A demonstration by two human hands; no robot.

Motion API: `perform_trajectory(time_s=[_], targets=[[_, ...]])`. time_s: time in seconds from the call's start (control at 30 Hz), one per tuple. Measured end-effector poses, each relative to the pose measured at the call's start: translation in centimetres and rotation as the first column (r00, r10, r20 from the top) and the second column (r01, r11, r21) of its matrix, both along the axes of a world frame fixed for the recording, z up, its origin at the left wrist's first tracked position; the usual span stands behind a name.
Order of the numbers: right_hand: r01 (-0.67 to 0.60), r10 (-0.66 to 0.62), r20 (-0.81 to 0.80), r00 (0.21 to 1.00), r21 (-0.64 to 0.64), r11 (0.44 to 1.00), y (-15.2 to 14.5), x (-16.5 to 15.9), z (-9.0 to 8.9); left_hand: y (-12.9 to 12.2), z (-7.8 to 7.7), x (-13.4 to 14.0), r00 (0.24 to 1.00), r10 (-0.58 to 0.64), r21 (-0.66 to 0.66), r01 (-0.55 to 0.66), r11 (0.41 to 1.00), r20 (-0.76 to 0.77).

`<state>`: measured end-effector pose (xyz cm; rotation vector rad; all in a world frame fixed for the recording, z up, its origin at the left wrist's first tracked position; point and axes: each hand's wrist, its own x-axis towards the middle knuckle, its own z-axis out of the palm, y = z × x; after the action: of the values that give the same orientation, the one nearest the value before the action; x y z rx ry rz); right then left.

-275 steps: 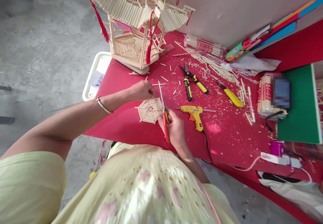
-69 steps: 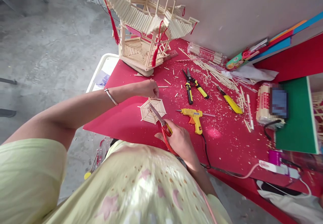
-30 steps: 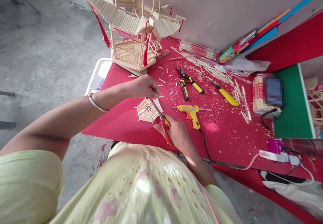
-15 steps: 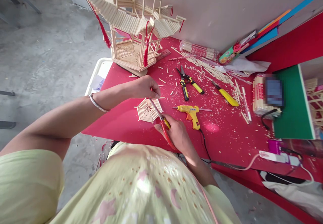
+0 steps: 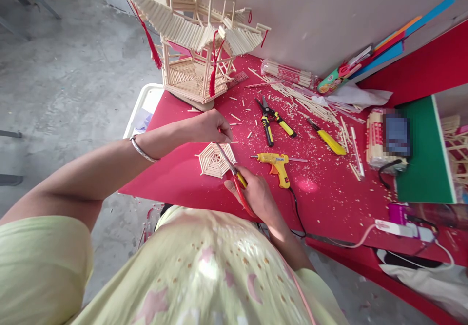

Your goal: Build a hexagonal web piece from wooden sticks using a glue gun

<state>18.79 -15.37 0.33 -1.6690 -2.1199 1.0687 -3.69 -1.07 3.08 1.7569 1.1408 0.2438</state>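
Note:
My right hand (image 5: 258, 193) is closed around long-nosed pliers (image 5: 241, 188) with red and yellow handles. Their long jaws point up and left across a flat web-like hexagon of small wooden sticks (image 5: 212, 161), which lies on the red tabletop. My left hand (image 5: 214, 127), wearing a bracelet at the wrist, is held just above the hexagon's far edge. Its fingers are pinched together at the tip of the pliers. A speck of red shows at those fingers, but what they grip is too small to name.
A stick-built pagoda (image 5: 197, 47) with red tassels stands at the back left. Beside my right hand lies a yellow glue gun (image 5: 276, 164); beyond are yellow-black snips (image 5: 272, 120), a yellow-handled knife (image 5: 329, 139) and loose sticks (image 5: 300, 95). A power strip (image 5: 405, 230) sits right.

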Motion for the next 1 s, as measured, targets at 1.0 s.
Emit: perform_trajectory(time_s=[1.0], targets=[[-0.344, -0.554, -0.786, 0.274, -0.618, 0.707, 0.0, -2.8, 1.7, -3.5, -3.6, 1.4, 0.479, 0.482, -0.392, -0.281, 0.876, 0.733]])
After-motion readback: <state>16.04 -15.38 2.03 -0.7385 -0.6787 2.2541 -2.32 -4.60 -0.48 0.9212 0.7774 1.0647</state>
